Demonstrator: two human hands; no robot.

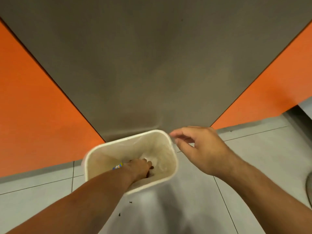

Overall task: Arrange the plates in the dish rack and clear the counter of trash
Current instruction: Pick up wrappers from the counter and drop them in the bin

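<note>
— Trash (152, 162) lies at the bottom of the white bin (94, 154), just under the fingers (146, 163) of the left hand (136, 168). They curl down among it, and whether they hold any I cannot tell.
— And the right hand (202, 149)?
— Half curled beside the far right corner, thumb near forefinger; no grip can be made out. Around it are the tiled floor (253, 149) and orange cabinet doors (33, 107).

Dim, warm, even indoor light. Broad soft shadow on the floor (168, 217) below the bin (173, 154). Motion blur over bin rim and right hand (206, 149); wide-angle bending of lines toward frame edges.
</note>
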